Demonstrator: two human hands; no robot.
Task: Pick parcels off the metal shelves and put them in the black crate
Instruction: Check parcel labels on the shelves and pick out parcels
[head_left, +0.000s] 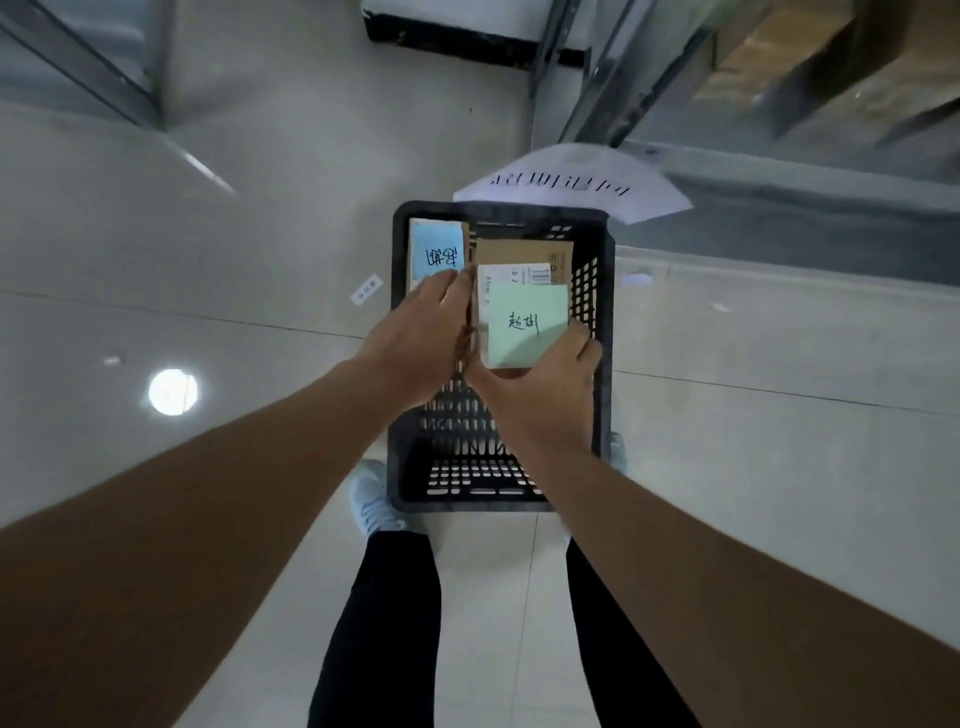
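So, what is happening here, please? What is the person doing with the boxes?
A person stands over a black crate on the floor and holds a parcel with a green note above it with both hands: the left hand at its left edge, the right hand under its near right corner. Two parcels already lie at the crate's far end: one with a blue note and a plain brown one. A metal shelf stands to the right.

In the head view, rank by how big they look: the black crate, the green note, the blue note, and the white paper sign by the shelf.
1. black crate
2. white paper sign
3. green note
4. blue note, though it lies deeper and partly hidden
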